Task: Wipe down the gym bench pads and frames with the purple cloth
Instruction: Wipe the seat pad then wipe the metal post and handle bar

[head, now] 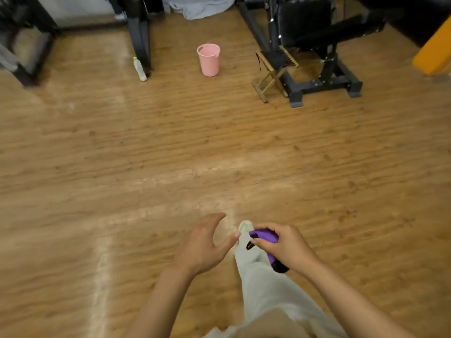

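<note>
My right hand [284, 247] grips a bunched purple cloth [266, 236] with black trim, low in the view over my leg. My left hand [205, 242] hovers just left of it with fingers spread and holds nothing. A black gym bench [314, 25] with a dark pad on a black steel frame [324, 85] stands far off at the upper right, well beyond both hands.
A pink bucket [209, 59] stands on the wooden floor at the top middle. A plastic bottle [139, 69] leans by a black machine post [140, 32]. A small wooden folding stool [269, 76] sits against the bench frame. An orange pad [434, 52] is at the right edge.
</note>
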